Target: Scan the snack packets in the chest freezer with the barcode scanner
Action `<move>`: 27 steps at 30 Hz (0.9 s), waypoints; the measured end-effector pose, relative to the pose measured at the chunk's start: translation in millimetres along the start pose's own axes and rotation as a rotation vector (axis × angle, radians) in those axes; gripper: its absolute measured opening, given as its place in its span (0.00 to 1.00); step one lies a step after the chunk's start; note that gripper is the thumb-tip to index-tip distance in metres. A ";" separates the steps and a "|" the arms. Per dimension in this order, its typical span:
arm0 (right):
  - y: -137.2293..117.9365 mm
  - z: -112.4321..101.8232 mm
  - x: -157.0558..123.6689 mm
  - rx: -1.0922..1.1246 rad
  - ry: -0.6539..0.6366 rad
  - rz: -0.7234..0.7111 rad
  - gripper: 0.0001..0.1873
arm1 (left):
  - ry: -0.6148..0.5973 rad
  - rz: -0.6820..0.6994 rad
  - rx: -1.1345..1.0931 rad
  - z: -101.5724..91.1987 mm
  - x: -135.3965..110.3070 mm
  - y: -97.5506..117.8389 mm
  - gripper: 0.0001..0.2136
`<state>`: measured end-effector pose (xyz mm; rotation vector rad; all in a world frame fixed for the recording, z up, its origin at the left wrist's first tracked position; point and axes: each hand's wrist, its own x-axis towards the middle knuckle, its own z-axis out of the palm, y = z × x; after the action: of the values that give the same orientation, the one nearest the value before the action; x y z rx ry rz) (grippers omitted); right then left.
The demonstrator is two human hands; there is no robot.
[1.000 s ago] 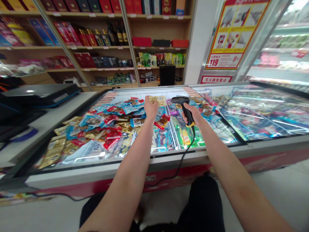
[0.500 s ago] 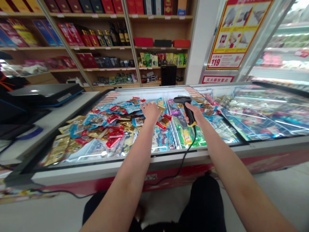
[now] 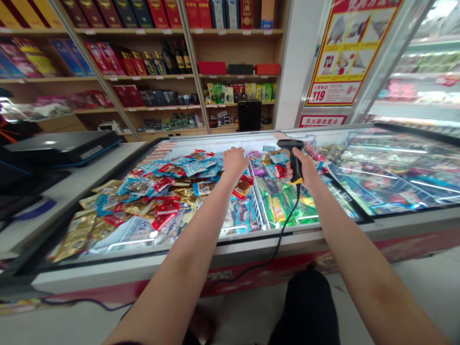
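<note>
My left hand [image 3: 235, 164] is stretched out over the chest freezer, back of the hand up, its fingers slightly apart and bent downward. Its fingertips are partly hidden, and no item shows in it. Just left of it lies a heap of snack packets [image 3: 172, 175], blue, red and gold, on the freezer top. My right hand [image 3: 305, 167] is wrapped round the grip of a black and yellow barcode scanner [image 3: 295, 160], held upright above the right compartment. Below the scanner are green packets [image 3: 289, 203], with blue and red packets [image 3: 276, 165] behind them.
A white wire divider [image 3: 258, 203] separates the compartments. The scanner's black cable [image 3: 278, 244] hangs over the freezer's front edge [image 3: 143, 263]. To the left stands a counter [image 3: 108, 160] with a flat black device. Shelves with boxes and bottles line the back; a glass lid [image 3: 406, 163] covers the right side.
My left hand has shifted a little right, towards the divider. The right hand has carried the scanner to the right, uncovering blue and red packets. The view has tilted slightly upward.
</note>
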<state>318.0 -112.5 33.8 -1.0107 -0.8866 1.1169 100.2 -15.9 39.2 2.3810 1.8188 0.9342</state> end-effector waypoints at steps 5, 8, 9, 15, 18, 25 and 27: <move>1.8 -22.1 12.4 -0.023 0.133 -0.103 0.21 | -0.181 0.037 -0.039 24.6 46.3 14.3 0.17; 6.3 -24.5 17.5 -0.042 0.259 -0.146 0.21 | -0.249 0.055 -0.052 48.5 70.3 25.4 0.18; 7.8 -23.8 18.4 -0.056 0.293 -0.161 0.21 | -0.274 0.065 -0.057 57.4 76.5 30.2 0.20; 13.5 -17.0 17.8 -0.192 0.372 -0.270 0.18 | -0.414 0.096 -0.106 108.1 93.6 60.6 0.32; 13.9 -15.7 18.4 -0.232 0.396 -0.300 0.17 | -0.501 0.123 -0.075 122.0 90.0 68.0 0.34; 11.4 -17.4 17.1 -0.228 0.423 -0.315 0.17 | -0.469 0.219 -0.059 113.9 50.1 70.2 0.34; 10.7 -18.4 15.7 -0.235 0.445 -0.305 0.18 | -0.454 0.231 -0.056 106.4 30.2 73.0 0.34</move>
<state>335.6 -99.3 19.1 -1.2102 -0.7839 0.5080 217.1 23.2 -9.4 2.5352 1.3609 0.3907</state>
